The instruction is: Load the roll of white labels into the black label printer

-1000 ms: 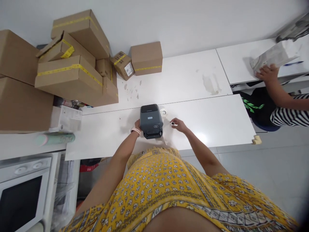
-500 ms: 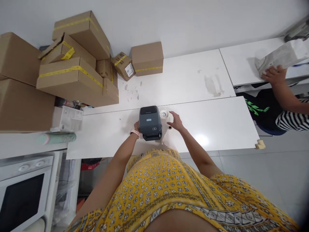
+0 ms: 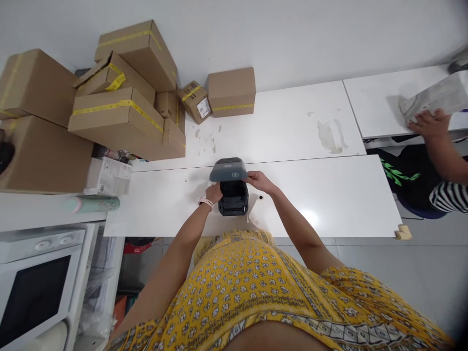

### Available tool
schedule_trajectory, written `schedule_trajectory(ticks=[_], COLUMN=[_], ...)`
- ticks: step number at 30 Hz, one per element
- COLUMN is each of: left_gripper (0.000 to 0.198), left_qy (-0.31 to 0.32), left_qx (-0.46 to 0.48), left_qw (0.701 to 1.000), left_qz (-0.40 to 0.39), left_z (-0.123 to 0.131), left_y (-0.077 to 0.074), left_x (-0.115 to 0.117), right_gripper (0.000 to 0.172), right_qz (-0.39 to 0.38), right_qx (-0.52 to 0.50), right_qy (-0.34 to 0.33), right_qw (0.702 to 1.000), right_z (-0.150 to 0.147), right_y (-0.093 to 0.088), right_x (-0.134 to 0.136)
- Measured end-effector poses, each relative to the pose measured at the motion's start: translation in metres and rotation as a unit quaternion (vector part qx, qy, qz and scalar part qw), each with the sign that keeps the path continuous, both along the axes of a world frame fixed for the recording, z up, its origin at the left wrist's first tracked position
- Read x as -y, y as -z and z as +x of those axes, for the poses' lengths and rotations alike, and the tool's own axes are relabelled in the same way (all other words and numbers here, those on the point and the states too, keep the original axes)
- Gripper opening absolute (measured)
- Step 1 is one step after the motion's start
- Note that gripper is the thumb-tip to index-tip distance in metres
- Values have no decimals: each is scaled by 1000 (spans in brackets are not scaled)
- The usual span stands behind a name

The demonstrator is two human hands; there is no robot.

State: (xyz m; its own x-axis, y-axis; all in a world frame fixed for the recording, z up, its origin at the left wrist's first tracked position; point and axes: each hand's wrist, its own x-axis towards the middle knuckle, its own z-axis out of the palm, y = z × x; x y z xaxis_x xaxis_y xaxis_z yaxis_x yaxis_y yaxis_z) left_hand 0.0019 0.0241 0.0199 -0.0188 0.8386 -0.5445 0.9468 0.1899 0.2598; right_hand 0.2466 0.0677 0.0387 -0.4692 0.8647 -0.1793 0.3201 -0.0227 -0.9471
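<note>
A dark grey label printer (image 3: 234,205) stands on the white table in front of me, its lid (image 3: 228,169) raised so that the black inside shows. My left hand (image 3: 214,192), with a pink band at the wrist, closes on the left side of the printer near the lid's edge. On the other side, the fingers of my right hand (image 3: 258,179) pinch the lid's right edge. A small roll end with a dark centre (image 3: 261,197) lies just right of the printer.
Several taped cardboard boxes (image 3: 109,119) are stacked at the left, with a smaller carton (image 3: 232,92) against the wall. A green bottle (image 3: 94,204) lies at the left, above a microwave (image 3: 36,287). At the right, another person's hand (image 3: 429,123) rests on a white package (image 3: 435,97).
The printer's lid has swung up from closed. My right hand has moved left from the white roll to the lid, and that roll is now out of sight. My left hand has shifted along the printer's side.
</note>
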Motion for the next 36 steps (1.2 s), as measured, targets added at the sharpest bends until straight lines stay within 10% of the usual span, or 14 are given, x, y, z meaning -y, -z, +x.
schedule_trajectory(ticks=[13,20,27,32,36], left_gripper=[85,85,84,84,80], left_qy=[51,55,46,42,40], left_qx=[-69,-53,-52,-40,-21], left_qw=[996,997,997,998,999], left_qz=[-21,-26,-26,-33,-25], left_z=[4,2,2,0,-2], left_y=[-3,-5,-7,-7,-4], left_x=[0,0,1,1,1], right_gripper=[43,48,84,71,66], right_qz=[1,-11,-61,-127,-110], right_qx=[-41,140,171,105,-29], right_qy=[80,178,56,145,91], right_qw=[996,974,982,976,989], right_z=[-22,27,35,31,40], right_y=[4,52,92,74,28], right_x=[-42,-26,-10,1,4])
